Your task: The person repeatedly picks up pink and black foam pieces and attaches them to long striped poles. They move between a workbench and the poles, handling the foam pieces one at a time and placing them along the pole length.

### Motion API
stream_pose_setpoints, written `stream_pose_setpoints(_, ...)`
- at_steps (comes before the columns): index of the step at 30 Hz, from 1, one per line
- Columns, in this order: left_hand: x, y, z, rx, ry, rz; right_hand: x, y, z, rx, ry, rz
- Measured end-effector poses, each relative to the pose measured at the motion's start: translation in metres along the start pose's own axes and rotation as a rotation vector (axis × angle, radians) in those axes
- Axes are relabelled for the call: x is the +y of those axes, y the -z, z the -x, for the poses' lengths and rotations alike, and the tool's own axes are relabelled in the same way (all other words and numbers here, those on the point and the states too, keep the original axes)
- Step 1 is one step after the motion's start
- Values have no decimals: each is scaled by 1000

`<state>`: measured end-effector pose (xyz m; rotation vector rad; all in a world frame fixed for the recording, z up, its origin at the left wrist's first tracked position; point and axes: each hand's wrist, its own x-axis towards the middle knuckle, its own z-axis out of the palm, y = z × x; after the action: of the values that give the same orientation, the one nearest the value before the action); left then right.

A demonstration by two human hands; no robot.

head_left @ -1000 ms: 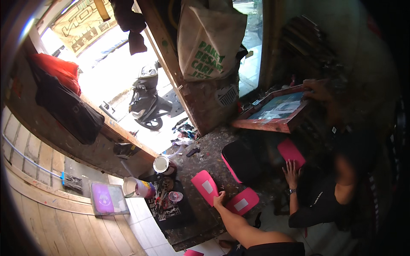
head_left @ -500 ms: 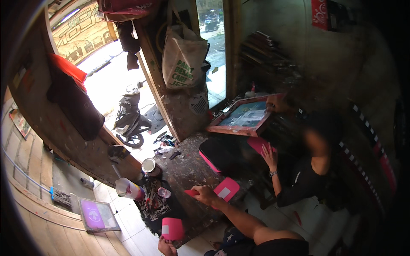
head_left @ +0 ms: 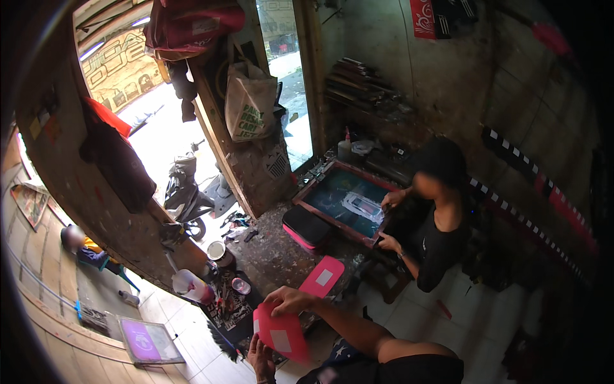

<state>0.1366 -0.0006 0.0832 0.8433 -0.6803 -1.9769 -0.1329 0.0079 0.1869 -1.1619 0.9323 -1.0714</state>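
Note:
Over the near edge of the workbench I hold flat pink panels (head_left: 288,333) with white rectangles on them. They overlap, so I cannot tell exactly how many there are. My right hand (head_left: 289,301) grips them from above. My left hand (head_left: 261,357) pinches their lower left edge, its fingers closed. Beside my right wrist another pink panel (head_left: 312,285) with a white rectangle lies on the bench. A black and pink padded case (head_left: 306,225) sits farther back.
Across the workbench (head_left: 268,253), a co-worker (head_left: 441,237) has both hands at a wooden-framed printing screen (head_left: 329,185). A white tin (head_left: 217,250), a pitcher (head_left: 192,286) and a small cup (head_left: 241,286) stand at the left. A purple framed screen (head_left: 150,339) lies on the floor.
My hands have come together; the panel in my left hand now meets what my right hand held. The co-worker's raised screen is down flat, and that person's hand has left a pink panel.

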Motion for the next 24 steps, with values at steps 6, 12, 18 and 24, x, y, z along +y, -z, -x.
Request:
stream_pose_setpoints(6, 5, 9, 1, 22, -64, -88, 37, 0, 6, 147, 17, -1)
stream_pose_setpoints(12, 14, 7, -5, 64, -114, -309, 71, 16, 7, 167, -65, -18)
stream_pose_setpoints(18, 16, -7, -18, 87, -147, -546, 82, 31, 5, 143, -39, -84)
stream_pose_setpoints(24, 20, -39, -34, 139, -194, -601, 94, 62, -11, 167, -26, 105)
